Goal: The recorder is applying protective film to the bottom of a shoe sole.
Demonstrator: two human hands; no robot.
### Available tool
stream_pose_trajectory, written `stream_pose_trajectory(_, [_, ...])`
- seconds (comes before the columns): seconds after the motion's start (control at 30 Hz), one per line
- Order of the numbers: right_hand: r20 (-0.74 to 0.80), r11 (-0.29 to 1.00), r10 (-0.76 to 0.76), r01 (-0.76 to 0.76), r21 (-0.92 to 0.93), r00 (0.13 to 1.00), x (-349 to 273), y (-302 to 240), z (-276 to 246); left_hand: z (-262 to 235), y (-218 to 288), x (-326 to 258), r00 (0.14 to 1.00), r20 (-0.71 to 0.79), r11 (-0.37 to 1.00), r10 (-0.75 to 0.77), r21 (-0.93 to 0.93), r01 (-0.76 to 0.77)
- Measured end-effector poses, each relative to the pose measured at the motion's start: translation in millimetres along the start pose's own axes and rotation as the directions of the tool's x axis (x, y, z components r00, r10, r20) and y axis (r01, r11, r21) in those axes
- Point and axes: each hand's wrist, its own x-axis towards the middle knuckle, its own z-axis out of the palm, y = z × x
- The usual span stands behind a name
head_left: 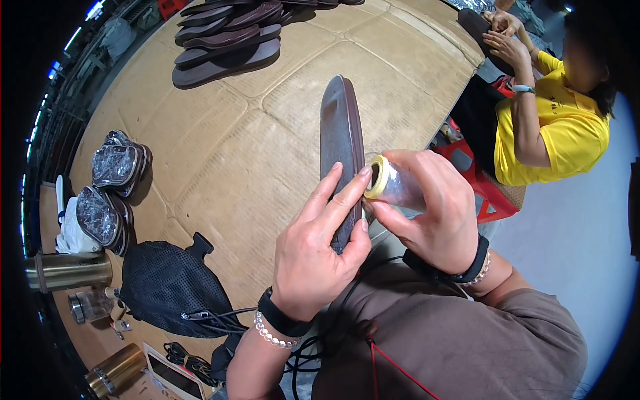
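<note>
A dark brown shoe sole (339, 133) stands on its edge over the table in front of me. My left hand (313, 247) grips its near end, thumb and fingers bent around it. Two of its fingertips reach toward the sole's right side. My right hand (437, 207) is closed around a roll of clear film (403, 187) with a yellowish rim. One end of the roll is close against the sole's right side. I cannot tell whether film runs from the roll onto the sole.
A pile of brown soles (227, 60) lies at the far left of the cardboard-covered table (280, 127). Film-wrapped soles (115, 163), a black mesh bag (172, 287) and metal flasks (70, 272) line the left. At right, a person in yellow (553, 133) handles another sole beside a red stool (483, 193).
</note>
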Motion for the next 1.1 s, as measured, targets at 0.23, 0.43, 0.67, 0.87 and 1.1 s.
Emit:
stream_pose_trajectory(0.23, [0.123, 0.996, -0.051, 0.042, 0.075, 0.991, 12, 11, -2, 7, 9, 1, 0.982, -0.088, 0.986, -0.166, -0.05, 0.162])
stream_pose_trajectory(0.43, [0.299, 0.97, -0.026, -0.048, 0.238, 0.954, 21, 26, -8, 5, -2, -1, 0.991, -0.111, 0.997, -0.073, -0.021, 0.071])
stream_pose_trajectory(0.67, [0.113, 0.957, 0.11, -0.136, 0.257, 0.987, 25, 21, 0, 4, 2, 1, 0.993, -0.091, 0.997, -0.071, 0.022, 0.074])
stream_pose_trajectory(0.87, [0.035, 0.983, 0.112, -0.116, 0.144, 0.993, 24, 20, 6, 3, 0, 1, 0.993, -0.096, 0.997, -0.067, 0.018, 0.069])
stream_pose_trajectory(1.1, [0.009, 0.989, 0.115, -0.115, 0.09, 0.993, 24, 15, 5, 4, 0, 1, 0.993, -0.103, 0.998, -0.062, 0.016, 0.064])
